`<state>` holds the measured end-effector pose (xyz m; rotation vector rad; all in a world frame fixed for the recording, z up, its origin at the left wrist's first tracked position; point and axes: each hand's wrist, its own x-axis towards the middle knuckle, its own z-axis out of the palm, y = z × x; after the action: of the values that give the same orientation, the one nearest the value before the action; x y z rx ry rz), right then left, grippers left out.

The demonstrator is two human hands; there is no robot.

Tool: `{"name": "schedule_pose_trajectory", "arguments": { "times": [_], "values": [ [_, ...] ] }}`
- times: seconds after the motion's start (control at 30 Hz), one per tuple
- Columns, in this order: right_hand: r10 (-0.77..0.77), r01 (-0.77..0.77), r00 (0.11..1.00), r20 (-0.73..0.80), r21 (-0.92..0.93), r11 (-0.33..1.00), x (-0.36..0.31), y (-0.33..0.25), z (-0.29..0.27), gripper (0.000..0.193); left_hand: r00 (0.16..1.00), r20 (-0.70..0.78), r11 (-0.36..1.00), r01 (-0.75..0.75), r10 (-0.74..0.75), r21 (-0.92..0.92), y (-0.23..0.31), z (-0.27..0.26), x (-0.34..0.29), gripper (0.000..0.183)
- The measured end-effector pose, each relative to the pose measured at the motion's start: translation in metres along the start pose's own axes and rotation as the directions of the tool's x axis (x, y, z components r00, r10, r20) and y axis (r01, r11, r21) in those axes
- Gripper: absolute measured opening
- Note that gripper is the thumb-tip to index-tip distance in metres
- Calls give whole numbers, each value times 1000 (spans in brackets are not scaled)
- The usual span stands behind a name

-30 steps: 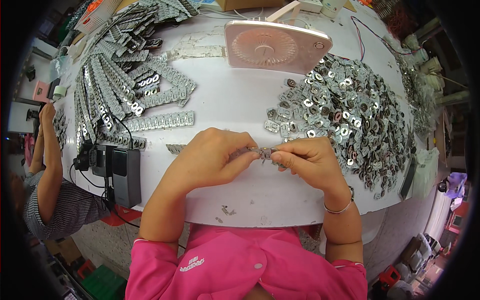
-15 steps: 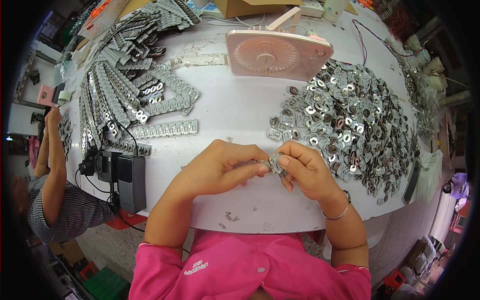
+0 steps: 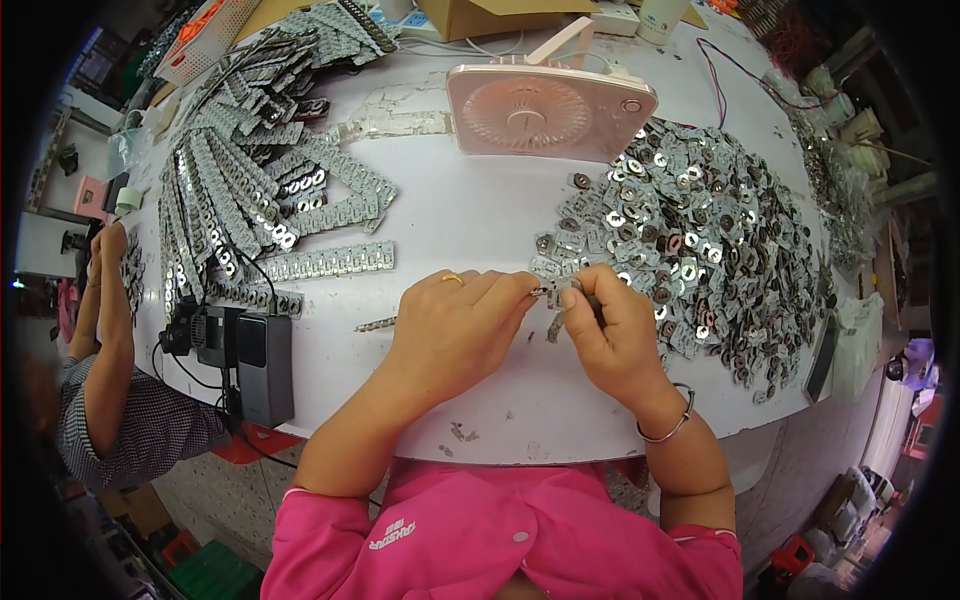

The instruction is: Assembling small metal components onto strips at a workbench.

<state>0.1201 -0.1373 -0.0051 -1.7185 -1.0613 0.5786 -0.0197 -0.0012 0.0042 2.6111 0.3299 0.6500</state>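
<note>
Over the near middle of the white table, my left hand (image 3: 462,325) is closed, back upward, around a thin strip of joined grey metal parts. One end of that strip (image 3: 376,324) sticks out to the left of the hand, and most of it is hidden under the palm. Facing it, my right hand (image 3: 622,325) pinches a small grey metal plate (image 3: 568,288) between thumb and fingers, right by the left fingertips. Whether plate and strip are joined there is too small to tell. Just below the pinch, a small grey piece (image 3: 555,328) shows against the table.
A large heap of loose metal plates (image 3: 710,250) lies to the right. Many finished-looking strips (image 3: 225,180) are piled at the left, with a single strip (image 3: 330,261) nearer. A pink fan (image 3: 535,112) stands ahead. A dark power box (image 3: 264,370) sits left; a co-worker's arms (image 3: 115,300) are beyond.
My left hand has rolled over so its back faces up, and the strip's end now shows on its left. My right hand has lifted slightly, its fingers curled more tightly at the plate.
</note>
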Motion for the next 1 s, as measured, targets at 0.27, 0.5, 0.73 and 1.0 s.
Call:
{"name": "schedule_pose_trajectory", "arguments": {
  "times": [0.27,0.5,0.73,1.0],
  "values": [
    [275,-275,960,46,317,908,0,-7,-4,17,997,-33,997,-75,75,-1,-1,7,3,22],
    [5,-27,992,-124,-173,985,13,12,-18,16,999,-8,999,-53,53,4,-6,13,6,30],
    [39,-45,995,89,62,997,9,6,-22,17,952,250,950,232,-177,-211,-5,-7,4,19],
    [225,-343,873,433,216,914,7,0,-20,19,814,560,812,428,-155,-397,-20,-17,-3,13]
  ]
}}
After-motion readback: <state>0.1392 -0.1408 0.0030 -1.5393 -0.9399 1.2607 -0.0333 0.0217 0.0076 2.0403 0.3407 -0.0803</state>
